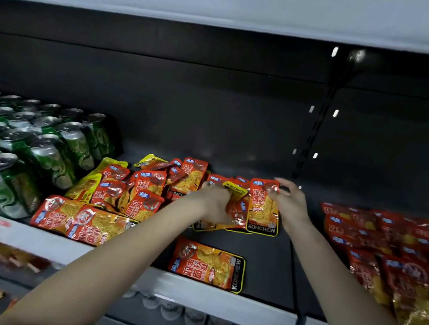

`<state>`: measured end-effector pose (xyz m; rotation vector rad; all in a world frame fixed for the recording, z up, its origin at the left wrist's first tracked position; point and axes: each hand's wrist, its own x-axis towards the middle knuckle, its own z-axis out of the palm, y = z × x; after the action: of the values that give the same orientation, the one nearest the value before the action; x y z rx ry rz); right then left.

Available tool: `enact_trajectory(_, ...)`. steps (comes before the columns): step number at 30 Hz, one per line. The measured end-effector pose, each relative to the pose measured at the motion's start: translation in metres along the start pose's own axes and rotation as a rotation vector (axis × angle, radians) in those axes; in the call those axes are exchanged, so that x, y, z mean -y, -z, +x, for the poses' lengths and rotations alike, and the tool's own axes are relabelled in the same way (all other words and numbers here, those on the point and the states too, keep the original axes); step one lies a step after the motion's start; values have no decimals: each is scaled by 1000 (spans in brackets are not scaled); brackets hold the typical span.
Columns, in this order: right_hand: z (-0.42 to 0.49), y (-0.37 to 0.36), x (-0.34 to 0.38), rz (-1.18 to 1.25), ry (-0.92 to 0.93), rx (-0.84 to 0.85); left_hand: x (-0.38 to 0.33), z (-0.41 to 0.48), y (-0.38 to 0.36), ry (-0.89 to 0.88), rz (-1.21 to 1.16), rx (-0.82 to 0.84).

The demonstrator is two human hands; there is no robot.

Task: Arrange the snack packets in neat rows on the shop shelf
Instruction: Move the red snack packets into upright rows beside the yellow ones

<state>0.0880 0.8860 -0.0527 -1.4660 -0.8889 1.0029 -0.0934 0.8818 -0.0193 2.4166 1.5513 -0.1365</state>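
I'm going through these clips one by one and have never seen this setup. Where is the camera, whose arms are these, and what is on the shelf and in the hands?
No machine here: the camera sits on a person's head, looking forward and down, so the two bare arms are the wearer's own. The single picture shows a dark shop shelf. The left hand grips a small bunch of orange snack packets stood on edge, and the right hand pinches the top corner of the front packet in that bunch. One loose packet lies flat near the shelf's front edge. A jumbled pile of the same packets sits to the left, beside green drink cans; more red packets lie on the right.
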Motion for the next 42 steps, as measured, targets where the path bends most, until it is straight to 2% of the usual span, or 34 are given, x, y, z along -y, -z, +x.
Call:
enact_trajectory(3, 0, 9, 7, -6, -14, 44, 7, -2, 20, -22, -205, -100)
enact_trajectory(6, -2, 17, 15, -41, -16, 85, 22, -1, 37, -62, -305, -173)
enact_trajectory(12, -4, 50, 25, -92, 20, 80, 2, 6, 52, -207, -413, 29)
enact_trajectory(15, -11, 79, 29, -147, 50, 59, -28, 20, 45, -288, -369, 94)
enact_trajectory(20, -22, 113, 27, -406, 90, -1, -82, 54, 19, -334, -285, 233)
enact_trajectory(23, -28, 117, 12, -755, 266, -49, -101, 68, -1, -286, -210, 88)
enact_trajectory(26, -43, 124, 6, -904, 426, -30, -110, 56, -13, -229, -48, -181)
enact_trajectory(28, -56, 127, 9, -1000, 509, 54, -112, 33, -20, -231, 45, -265)
enact_trajectory(30, -68, 126, 12, -1172, 501, 230, -112, 11, -30, -269, 45, -139)
enact_trajectory(33, -76, 111, 9, -1520, 358, 449, -109, -2, -50, -280, 170, 80)
enact_trajectory(35, -69, 99, 5, -1621, 334, 437, -102, 8, -49, -252, 167, 96)
enact_trajectory(42, -39, 81, 1, -1735, 263, 291, -96, 48, -41, -171, 46, 109)
